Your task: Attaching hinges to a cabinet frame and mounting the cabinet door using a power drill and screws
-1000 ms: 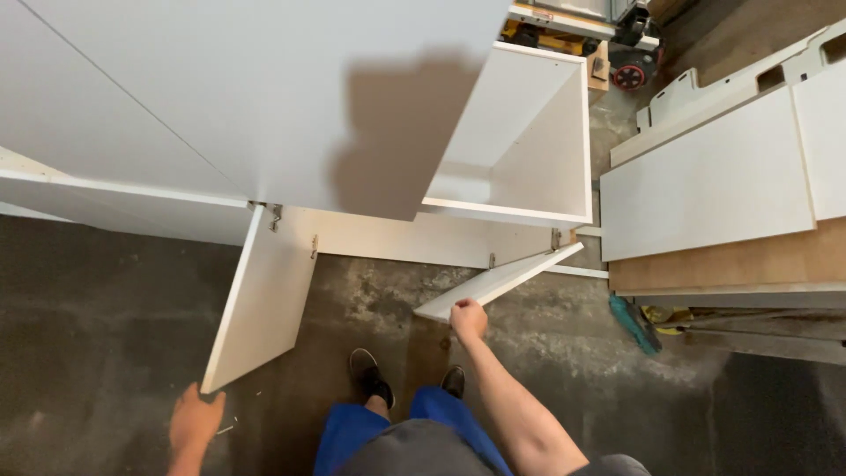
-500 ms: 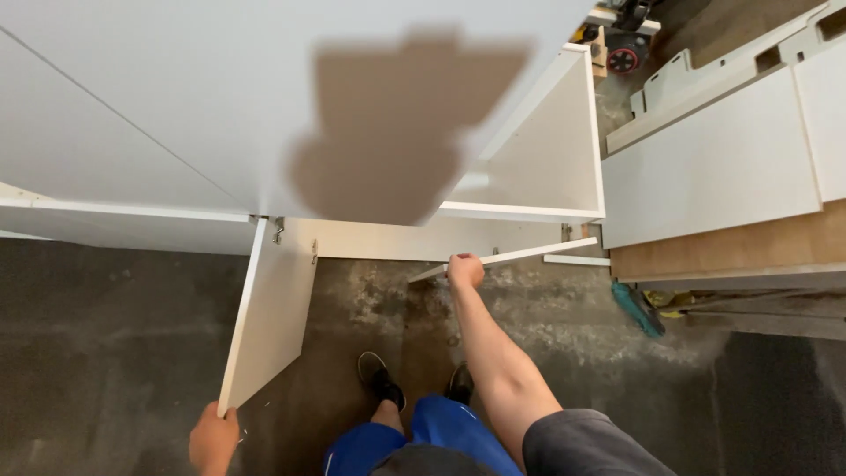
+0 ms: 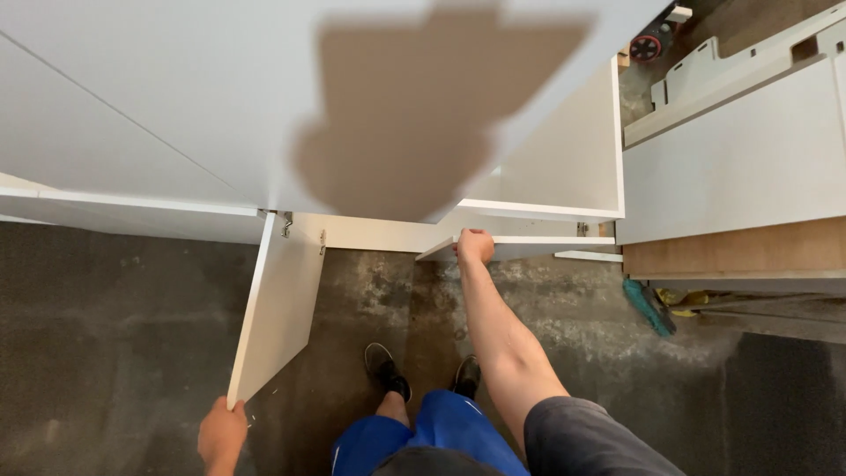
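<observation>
The person is standing over a white cabinet [image 3: 264,115]. The left hand [image 3: 222,434], at seven o'clock, is gripping the outer corner of the left door [image 3: 280,308], which is hanging wide open (hinged at its top end). The right hand [image 3: 475,248], near centre, is curling around the edge of the right door [image 3: 538,246], which is lying nearly flush with the cabinet front.

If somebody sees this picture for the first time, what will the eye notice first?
Probably the big white cabinet filling the top, with a dark shadow across it. Below it, two white doors stand out: the left hand holds the bottom corner of the wide-open left door, and the right hand grips the edge of the nearly shut right door. Black shoes stand on the stained concrete floor.
</observation>
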